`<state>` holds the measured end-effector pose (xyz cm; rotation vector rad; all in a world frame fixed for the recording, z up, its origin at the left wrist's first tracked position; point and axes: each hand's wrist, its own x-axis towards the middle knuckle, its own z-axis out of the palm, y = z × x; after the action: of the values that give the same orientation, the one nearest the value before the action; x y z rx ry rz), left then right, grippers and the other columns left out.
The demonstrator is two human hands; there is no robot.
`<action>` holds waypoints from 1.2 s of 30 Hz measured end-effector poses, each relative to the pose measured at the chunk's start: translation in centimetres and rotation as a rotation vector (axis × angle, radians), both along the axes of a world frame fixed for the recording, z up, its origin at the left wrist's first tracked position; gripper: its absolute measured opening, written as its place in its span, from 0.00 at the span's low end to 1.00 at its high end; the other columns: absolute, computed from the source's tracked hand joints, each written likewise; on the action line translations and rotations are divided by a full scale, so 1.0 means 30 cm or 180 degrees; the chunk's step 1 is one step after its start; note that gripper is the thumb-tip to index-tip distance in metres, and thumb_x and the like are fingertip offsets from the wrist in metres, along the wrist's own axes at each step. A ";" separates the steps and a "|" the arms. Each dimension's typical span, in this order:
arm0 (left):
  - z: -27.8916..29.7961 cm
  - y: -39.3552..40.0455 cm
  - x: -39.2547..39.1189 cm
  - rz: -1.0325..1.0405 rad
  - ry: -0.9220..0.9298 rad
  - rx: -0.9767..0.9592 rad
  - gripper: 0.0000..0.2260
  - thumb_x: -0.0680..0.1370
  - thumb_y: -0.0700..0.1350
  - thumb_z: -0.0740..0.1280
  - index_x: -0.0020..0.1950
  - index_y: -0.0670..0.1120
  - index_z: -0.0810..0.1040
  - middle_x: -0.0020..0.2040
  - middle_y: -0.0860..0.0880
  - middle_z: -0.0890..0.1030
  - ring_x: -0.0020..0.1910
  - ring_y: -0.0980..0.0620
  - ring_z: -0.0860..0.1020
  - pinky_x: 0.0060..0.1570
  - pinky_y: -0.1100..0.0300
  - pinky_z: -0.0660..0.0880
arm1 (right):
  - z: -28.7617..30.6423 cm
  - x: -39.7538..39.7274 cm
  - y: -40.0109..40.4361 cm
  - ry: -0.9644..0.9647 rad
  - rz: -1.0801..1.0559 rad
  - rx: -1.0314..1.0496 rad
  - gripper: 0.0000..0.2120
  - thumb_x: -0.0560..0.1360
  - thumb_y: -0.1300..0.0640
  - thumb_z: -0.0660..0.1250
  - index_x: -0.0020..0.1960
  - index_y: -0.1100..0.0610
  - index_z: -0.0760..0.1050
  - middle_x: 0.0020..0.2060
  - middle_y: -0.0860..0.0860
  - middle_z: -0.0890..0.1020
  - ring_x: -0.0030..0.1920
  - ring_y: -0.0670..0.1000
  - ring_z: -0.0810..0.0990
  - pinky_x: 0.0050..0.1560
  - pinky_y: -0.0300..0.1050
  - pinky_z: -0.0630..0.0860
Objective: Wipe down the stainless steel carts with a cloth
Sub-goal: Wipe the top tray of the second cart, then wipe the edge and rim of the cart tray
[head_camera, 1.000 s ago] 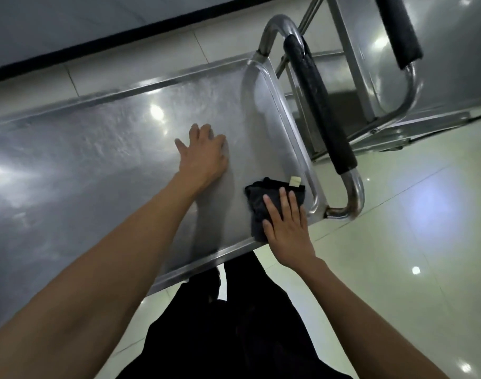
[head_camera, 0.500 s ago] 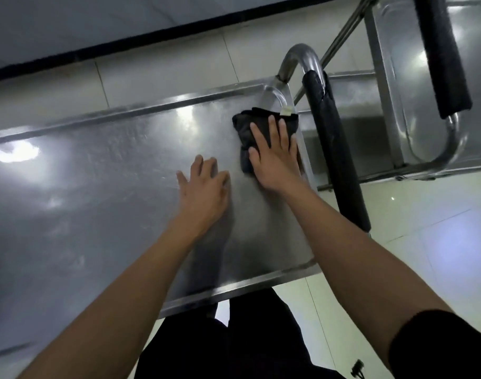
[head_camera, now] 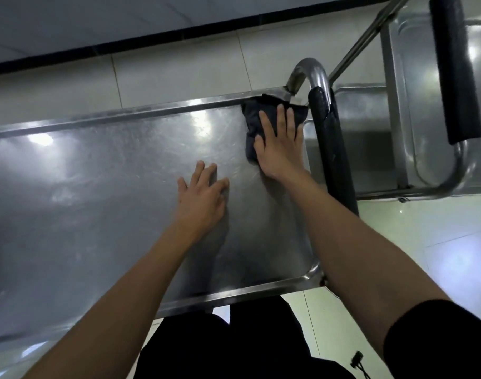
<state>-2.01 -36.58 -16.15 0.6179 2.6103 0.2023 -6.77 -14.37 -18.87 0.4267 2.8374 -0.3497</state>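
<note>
A stainless steel cart top (head_camera: 102, 187) fills the left and middle of the view. A dark cloth (head_camera: 251, 119) lies bunched in its far right corner, against the raised rim. My right hand (head_camera: 279, 143) presses flat on the cloth with straight fingers. My left hand (head_camera: 201, 198) rests flat on the bare steel, a little nearer and to the left, fingers spread. The cart's handle (head_camera: 333, 149), wrapped in black foam, runs along the right edge beside my right hand.
A second steel cart (head_camera: 425, 110) with its own black foam handle (head_camera: 455, 67) stands close on the right. Pale floor tiles (head_camera: 425, 242) lie to the right and beyond the cart, ending at a dark baseboard (head_camera: 179, 31). A small black cable (head_camera: 358, 362) lies by my legs.
My right hand has slid the cloth from the near right corner along the right edge to the far right corner. My left hand has stayed flat on the steel.
</note>
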 end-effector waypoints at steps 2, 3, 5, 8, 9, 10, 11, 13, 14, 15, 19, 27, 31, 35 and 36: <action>-0.001 -0.011 0.005 -0.0069 0.0016 0.0014 0.20 0.81 0.49 0.60 0.74 0.53 0.70 0.80 0.46 0.56 0.81 0.42 0.48 0.69 0.31 0.59 | 0.002 0.118 -0.023 0.0017 -0.0075 0.0018 0.29 0.80 0.42 0.44 0.81 0.45 0.46 0.81 0.54 0.42 0.79 0.55 0.36 0.78 0.61 0.39; -0.001 -0.016 0.008 -0.0109 0.0021 0.0011 0.20 0.82 0.49 0.60 0.74 0.53 0.69 0.80 0.46 0.56 0.81 0.42 0.47 0.70 0.31 0.59 | 0.002 0.179 -0.040 0.0027 -0.0129 0.0021 0.29 0.80 0.42 0.44 0.81 0.45 0.46 0.81 0.54 0.42 0.79 0.55 0.36 0.78 0.61 0.39; 0.000 -0.032 0.016 -0.0193 0.0016 -0.0013 0.21 0.83 0.51 0.58 0.76 0.54 0.66 0.81 0.46 0.54 0.81 0.42 0.46 0.70 0.31 0.58 | -0.003 0.309 -0.080 0.0048 -0.0251 0.0043 0.29 0.80 0.42 0.44 0.80 0.45 0.47 0.81 0.54 0.43 0.80 0.55 0.37 0.77 0.61 0.40; 0.010 -0.070 0.050 -0.0281 -0.0048 -0.0060 0.22 0.82 0.53 0.57 0.76 0.52 0.63 0.80 0.45 0.54 0.80 0.41 0.48 0.71 0.32 0.58 | -0.004 0.512 -0.139 -0.0008 -0.0419 0.0099 0.29 0.81 0.41 0.43 0.80 0.46 0.46 0.81 0.53 0.42 0.80 0.55 0.37 0.77 0.61 0.41; 0.016 -0.091 0.072 -0.0312 -0.0039 -0.0031 0.21 0.82 0.53 0.57 0.75 0.51 0.65 0.79 0.45 0.57 0.80 0.41 0.50 0.71 0.33 0.59 | -0.001 0.580 -0.158 -0.0070 -0.0461 0.0122 0.29 0.81 0.41 0.42 0.80 0.46 0.46 0.81 0.54 0.42 0.80 0.55 0.37 0.77 0.61 0.43; 0.024 -0.114 0.099 -0.0357 -0.0003 0.0009 0.21 0.82 0.53 0.58 0.74 0.50 0.66 0.77 0.44 0.60 0.79 0.41 0.52 0.70 0.33 0.60 | 0.003 0.643 -0.180 -0.0127 -0.0489 0.0160 0.29 0.81 0.41 0.43 0.80 0.46 0.46 0.81 0.54 0.43 0.80 0.56 0.38 0.78 0.62 0.45; 0.033 -0.143 0.131 -0.0394 0.0031 0.0049 0.21 0.81 0.52 0.58 0.74 0.50 0.67 0.77 0.44 0.63 0.79 0.41 0.53 0.70 0.34 0.60 | 0.010 0.699 -0.207 -0.0172 -0.0506 0.0189 0.28 0.82 0.42 0.44 0.81 0.47 0.47 0.81 0.55 0.44 0.80 0.57 0.39 0.78 0.63 0.47; 0.047 -0.211 0.199 -0.0389 0.0038 0.0135 0.22 0.81 0.53 0.58 0.75 0.50 0.68 0.77 0.45 0.64 0.79 0.42 0.55 0.72 0.34 0.58 | 0.029 0.796 -0.274 -0.0213 -0.0552 0.0134 0.28 0.83 0.43 0.48 0.81 0.48 0.49 0.81 0.57 0.46 0.80 0.58 0.42 0.77 0.64 0.49; 0.052 -0.245 0.231 -0.0363 0.0046 0.0167 0.22 0.82 0.53 0.58 0.75 0.50 0.68 0.77 0.45 0.64 0.79 0.43 0.55 0.72 0.35 0.56 | 0.039 0.835 -0.310 -0.0196 -0.0557 0.0085 0.27 0.83 0.44 0.49 0.81 0.48 0.50 0.81 0.57 0.47 0.80 0.58 0.42 0.77 0.65 0.49; 0.058 -0.279 0.262 -0.0339 0.0050 0.0176 0.22 0.82 0.54 0.57 0.76 0.51 0.68 0.78 0.46 0.64 0.79 0.43 0.55 0.73 0.36 0.56 | 0.050 0.871 -0.347 -0.0169 -0.0530 0.0054 0.27 0.83 0.44 0.50 0.81 0.49 0.51 0.81 0.58 0.47 0.80 0.59 0.43 0.77 0.65 0.50; 0.082 -0.398 0.385 -0.0237 0.0031 0.0254 0.20 0.82 0.53 0.57 0.74 0.50 0.70 0.75 0.47 0.70 0.77 0.44 0.62 0.72 0.37 0.59 | 0.089 0.987 -0.496 -0.0149 -0.0280 0.0127 0.28 0.83 0.42 0.51 0.81 0.48 0.53 0.80 0.58 0.49 0.80 0.60 0.45 0.76 0.63 0.52; 0.106 -0.605 0.634 0.0198 0.0030 0.0249 0.20 0.82 0.54 0.60 0.74 0.51 0.72 0.73 0.49 0.73 0.72 0.45 0.68 0.69 0.44 0.66 | 0.123 1.092 -0.718 -0.0020 0.0512 0.0178 0.23 0.81 0.47 0.61 0.74 0.48 0.66 0.78 0.55 0.63 0.77 0.56 0.59 0.72 0.60 0.59; 0.136 -0.702 0.800 0.0533 0.0098 0.0335 0.18 0.82 0.50 0.62 0.70 0.48 0.75 0.69 0.47 0.76 0.68 0.44 0.71 0.66 0.44 0.69 | 0.120 1.110 -0.742 -0.0055 0.0721 0.0230 0.22 0.81 0.51 0.60 0.75 0.48 0.65 0.76 0.54 0.64 0.77 0.54 0.58 0.69 0.58 0.61; 0.160 -0.774 0.986 0.0774 0.0072 0.0408 0.17 0.81 0.48 0.64 0.69 0.47 0.77 0.67 0.46 0.78 0.66 0.44 0.73 0.66 0.45 0.71 | 0.145 1.140 -0.734 0.0100 0.0902 0.0095 0.21 0.79 0.54 0.63 0.72 0.48 0.69 0.72 0.52 0.68 0.74 0.53 0.61 0.61 0.55 0.63; 0.161 -0.789 1.031 0.0850 0.0040 0.0433 0.17 0.81 0.47 0.65 0.69 0.46 0.77 0.67 0.46 0.78 0.67 0.44 0.73 0.66 0.45 0.71 | 0.149 1.156 -0.737 0.0149 0.0912 0.0003 0.20 0.79 0.55 0.63 0.71 0.49 0.70 0.72 0.52 0.69 0.73 0.53 0.63 0.59 0.55 0.63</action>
<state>28.92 -60.25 -11.32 0.3125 2.7011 0.4634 27.91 -36.49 -14.40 0.0094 2.8887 -0.3036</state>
